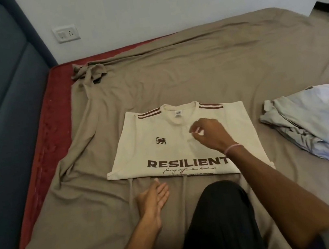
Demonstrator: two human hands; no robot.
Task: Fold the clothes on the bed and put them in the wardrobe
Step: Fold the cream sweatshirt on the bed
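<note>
A cream T-shirt [158,146] with maroon shoulder stripes and the word RESILIENT lies folded flat in the middle of the bed, its sleeves tucked under. My right hand [207,134] hovers over the shirt's chest with fingers loosely curled and holds nothing. My left hand [153,196] is flat with straight fingers on the sheet just in front of the shirt's near edge. A crumpled pale blue and grey pile of clothes [316,120] lies at the right.
A brown sheet [204,71] covers the red mattress [57,102], bunched at the far left corner. The dark blue padded headboard [0,102] runs along the left. My knee in black trousers [219,222] rests near the front. A white wall stands behind.
</note>
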